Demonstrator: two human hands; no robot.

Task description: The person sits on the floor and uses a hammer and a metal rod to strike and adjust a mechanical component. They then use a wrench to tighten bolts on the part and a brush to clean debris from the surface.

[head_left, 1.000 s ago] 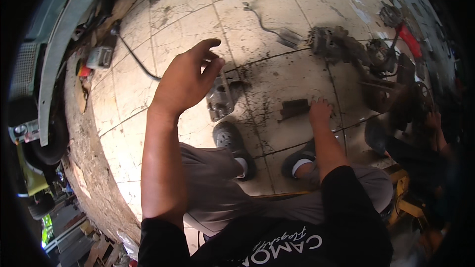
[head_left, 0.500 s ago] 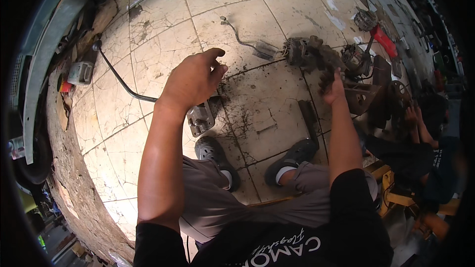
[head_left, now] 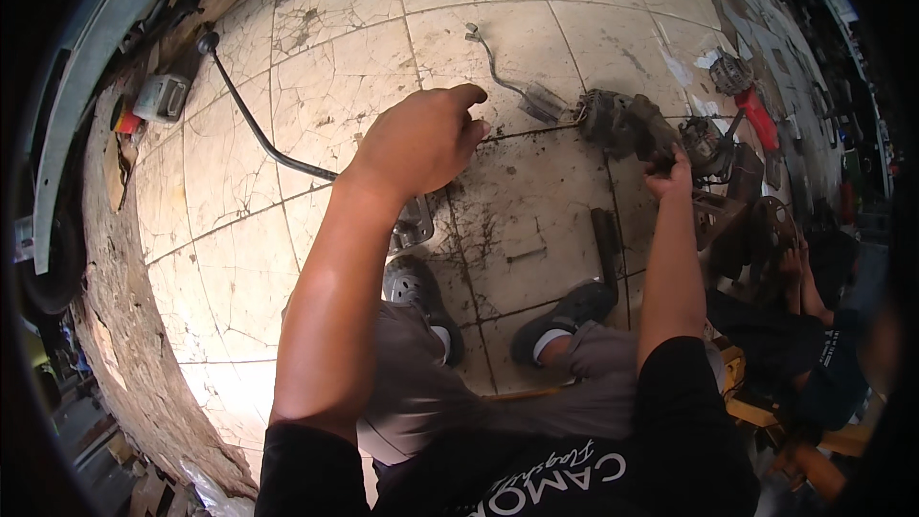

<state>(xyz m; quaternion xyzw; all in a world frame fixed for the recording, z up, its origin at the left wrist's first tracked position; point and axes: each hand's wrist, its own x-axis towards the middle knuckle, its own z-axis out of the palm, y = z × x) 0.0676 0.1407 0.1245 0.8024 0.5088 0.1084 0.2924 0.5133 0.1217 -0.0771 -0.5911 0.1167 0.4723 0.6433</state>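
My left hand (head_left: pixel 426 139) hangs over a silver metal housing (head_left: pixel 412 222), which it partly hides; its fingers are bent and apart, holding nothing that shows. A long black lever (head_left: pixel 254 124) with a knob runs out from behind it. My right hand (head_left: pixel 670 177) grips part of a dark, greasy metal assembly (head_left: pixel 617 120) with curled fingers. Beside that lie an alternator-like part (head_left: pixel 706 146) and rusty brackets (head_left: pixel 718 225). A dark narrow bar (head_left: pixel 605 239) and a thin bolt-like piece (head_left: pixel 526 254) lie nearer my shoes.
A co-worker's hands (head_left: pixel 795 268) and dark-clothed legs are close at my right. A red tool (head_left: pixel 756 124), a round metal part (head_left: pixel 729 72) and a grey cable piece (head_left: pixel 546 101) lie on the tiled floor (head_left: pixel 335 57). A metal can (head_left: pixel 161 98) sits left beside a worn edge.
My right hand left the dark bar, which has turned lengthwise, and moved up to the greasy assembly. My left hand remains over the housing, shifted a little right in view.
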